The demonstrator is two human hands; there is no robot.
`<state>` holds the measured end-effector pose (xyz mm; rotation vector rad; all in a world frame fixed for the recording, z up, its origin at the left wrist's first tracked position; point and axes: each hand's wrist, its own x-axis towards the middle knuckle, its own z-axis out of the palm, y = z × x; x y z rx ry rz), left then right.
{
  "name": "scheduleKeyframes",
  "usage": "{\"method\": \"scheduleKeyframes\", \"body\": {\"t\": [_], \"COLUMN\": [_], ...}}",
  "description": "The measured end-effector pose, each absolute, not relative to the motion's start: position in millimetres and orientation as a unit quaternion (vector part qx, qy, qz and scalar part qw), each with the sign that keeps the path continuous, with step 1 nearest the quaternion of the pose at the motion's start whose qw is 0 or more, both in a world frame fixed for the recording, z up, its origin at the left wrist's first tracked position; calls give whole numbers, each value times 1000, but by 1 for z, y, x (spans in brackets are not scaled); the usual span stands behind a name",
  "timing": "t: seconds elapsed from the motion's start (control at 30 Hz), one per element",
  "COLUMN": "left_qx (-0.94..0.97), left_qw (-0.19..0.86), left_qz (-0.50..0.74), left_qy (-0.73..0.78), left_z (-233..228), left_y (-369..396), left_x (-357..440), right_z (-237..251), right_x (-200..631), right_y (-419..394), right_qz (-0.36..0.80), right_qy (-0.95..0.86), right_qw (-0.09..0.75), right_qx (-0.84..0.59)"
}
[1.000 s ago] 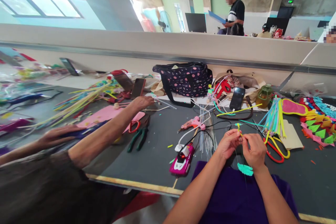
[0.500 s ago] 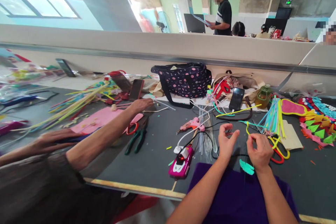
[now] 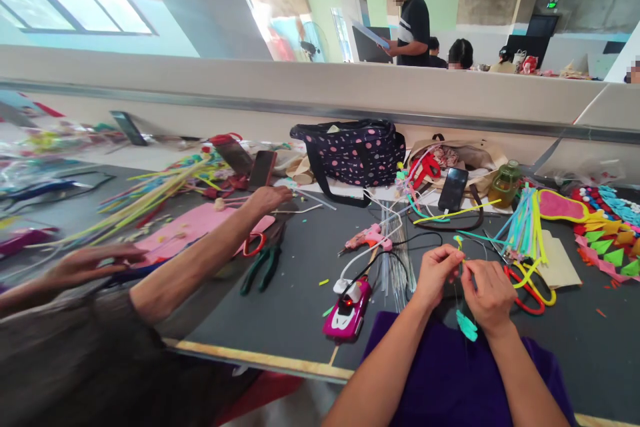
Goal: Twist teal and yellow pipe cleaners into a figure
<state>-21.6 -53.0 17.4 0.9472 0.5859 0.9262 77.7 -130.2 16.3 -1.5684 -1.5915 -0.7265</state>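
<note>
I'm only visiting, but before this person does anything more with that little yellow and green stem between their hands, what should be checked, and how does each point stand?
1. Both hands on the piece: ok. Left hand and right hand pinch the stem between them.
2. Teal leaf attached: cannot tell; it hangs below the right hand, the join is too small.
3. Scissors in reach: ok, on the table just right of the right hand.
4. Glue gun clear of the hands: ok, it lies apart, to the left.
5. Neighbour's hand out of the way: ok, it is far left by the pink sheet.
</note>
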Motion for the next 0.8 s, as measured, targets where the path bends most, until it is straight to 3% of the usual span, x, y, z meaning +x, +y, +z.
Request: {"method": "scheduleKeyframes", "body": {"t": [0.17,0.6,0.8], "left_qx": [377,336,326], "left_qw": [780,780,794], "left_qz": [420,465,456], "left_qy": [270,249,235], "left_z": [16,15,12], "left_y": [-48,-35,-39], "left_x": [-22,-31,-26], "right_z": [14,8,8], "right_x": [78,73,71], "right_y": [-139,-139,-130], "right_qz": [-322,-277,-142], "right_qy": [-629,-674,-629], "right_qw": [413,402,476], "right_qx": [-574,-555,-598]}}
